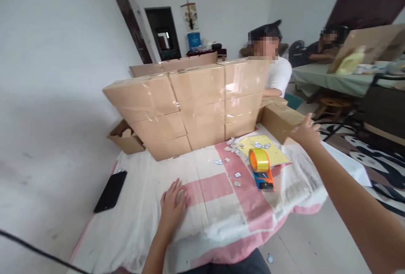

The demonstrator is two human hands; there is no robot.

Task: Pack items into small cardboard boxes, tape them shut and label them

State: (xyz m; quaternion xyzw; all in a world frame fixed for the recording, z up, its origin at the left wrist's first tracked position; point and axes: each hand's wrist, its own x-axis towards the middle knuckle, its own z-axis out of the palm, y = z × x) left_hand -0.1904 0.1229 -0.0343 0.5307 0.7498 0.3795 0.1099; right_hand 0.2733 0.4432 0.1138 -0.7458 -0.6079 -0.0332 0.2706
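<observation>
My left hand lies on the pink-and-white tablecloth, its fingers apart and nothing in them. Out to the right, my right hand is at the near end of a long cardboard box. Its fingers are spread, and I cannot tell how firmly they touch the box. Between my hands is a tape dispenser with an orange-and-blue body and a roll of yellowish tape. A yellow sheet with small pale pieces lies behind it. More small pieces are scattered on the cloth.
A tall wall of taped cardboard boxes stands across the table's back. A small open box and a black phone are at the left. Behind the boxes sits a person in a white shirt; another person is at a table farther right.
</observation>
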